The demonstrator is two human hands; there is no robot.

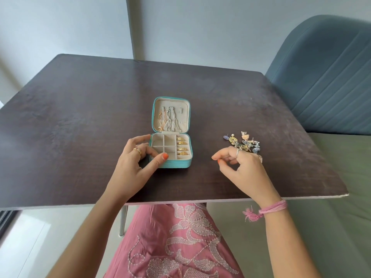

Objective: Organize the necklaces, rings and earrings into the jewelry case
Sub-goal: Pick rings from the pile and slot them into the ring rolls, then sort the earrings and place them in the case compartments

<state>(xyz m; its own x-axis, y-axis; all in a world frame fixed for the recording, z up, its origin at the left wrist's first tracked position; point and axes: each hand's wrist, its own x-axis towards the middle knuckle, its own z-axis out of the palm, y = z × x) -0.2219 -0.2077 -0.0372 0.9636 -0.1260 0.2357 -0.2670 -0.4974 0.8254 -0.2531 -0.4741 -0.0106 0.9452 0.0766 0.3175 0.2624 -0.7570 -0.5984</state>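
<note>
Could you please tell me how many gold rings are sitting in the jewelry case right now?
4. The rings sit stacked front to back in the right-hand slot of the case, one behind another. None seem hidden there.

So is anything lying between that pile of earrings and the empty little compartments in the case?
Nothing visible does. Bare table separates the earrings from the open jewelry case. The right hand is beside the pile, and the left hand touches the case's left edge.

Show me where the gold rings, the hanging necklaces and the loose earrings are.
gold rings [182, 147]: head view, on the middle ring of the slot row.
necklaces [170, 119]: head view, on the silver chains in the lid.
earrings [244, 144]: head view, on the pile's centre.
</note>
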